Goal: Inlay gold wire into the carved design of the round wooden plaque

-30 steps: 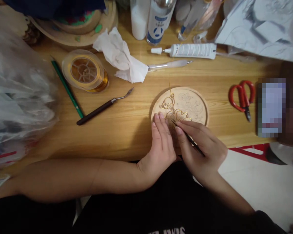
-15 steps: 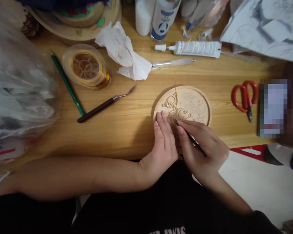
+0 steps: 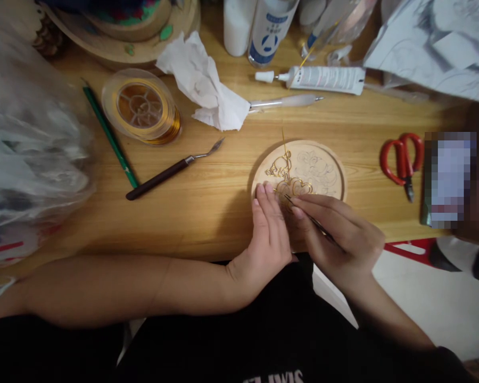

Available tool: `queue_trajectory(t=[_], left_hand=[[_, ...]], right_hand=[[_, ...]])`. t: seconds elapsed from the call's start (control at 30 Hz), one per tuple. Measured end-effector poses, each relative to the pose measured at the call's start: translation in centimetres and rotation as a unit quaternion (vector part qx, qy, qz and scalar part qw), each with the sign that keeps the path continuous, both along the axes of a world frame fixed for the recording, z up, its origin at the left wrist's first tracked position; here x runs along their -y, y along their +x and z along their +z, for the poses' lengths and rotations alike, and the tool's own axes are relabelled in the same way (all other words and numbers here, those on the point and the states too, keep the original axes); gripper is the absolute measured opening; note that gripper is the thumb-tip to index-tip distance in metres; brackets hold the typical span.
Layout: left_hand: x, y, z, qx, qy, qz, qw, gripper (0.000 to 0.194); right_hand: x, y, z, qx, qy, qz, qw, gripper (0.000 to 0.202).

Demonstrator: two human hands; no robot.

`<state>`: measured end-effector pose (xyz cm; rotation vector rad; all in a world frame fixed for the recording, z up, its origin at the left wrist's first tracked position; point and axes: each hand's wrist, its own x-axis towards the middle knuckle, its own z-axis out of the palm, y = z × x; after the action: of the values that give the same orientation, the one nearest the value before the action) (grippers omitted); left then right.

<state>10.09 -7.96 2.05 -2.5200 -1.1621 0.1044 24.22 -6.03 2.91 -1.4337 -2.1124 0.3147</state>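
Note:
A round wooden plate (image 3: 338, 165) with a pencil drawing lies near the table's front edge. Gold wire (image 3: 302, 187) follows some of the drawn lines, and one thin end rises past the plate's back rim. My left hand (image 3: 269, 234) rests on the plate's left front part, its fingers stretched out flat and side by side. Dark tweezers (image 3: 323, 230) are pinched in my right hand (image 3: 339, 234), their tips over the plate beside my left fingers. Whether wire is between the tips is too small to tell.
Left of the plate lie a dark-handled palette knife (image 3: 159, 179), a green pencil (image 3: 109, 137) and a gold wire spool (image 3: 139, 106). Behind are crumpled tissue (image 3: 207, 80) and a glue tube (image 3: 325, 78). Red-handled cutters (image 3: 402, 159) and a blurred phone-like object (image 3: 449, 178) are right.
My right hand has shifted slightly right and toward me, with the tweezers tilted a little flatter. The wire's raised end has moved slightly left. My left hand stays in place.

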Motion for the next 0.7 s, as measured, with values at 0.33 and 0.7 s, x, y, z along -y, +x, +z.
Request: queue_trajectory(t=[0.33, 0.7], left_hand=[[-0.1, 0.0, 0.3, 0.005, -0.035, 0.002, 0.999, 0.104], [-0.2, 0.0, 0.4, -0.015, -0.022, 0.000, 1.000, 0.104]], right_hand=[[-2.7, 2.4, 0.4, -0.027, -0.047, 0.113, 0.992, 0.014], [-4.5, 3.8, -0.1, -0.066, -0.082, 0.174, 0.979, 0.016]])
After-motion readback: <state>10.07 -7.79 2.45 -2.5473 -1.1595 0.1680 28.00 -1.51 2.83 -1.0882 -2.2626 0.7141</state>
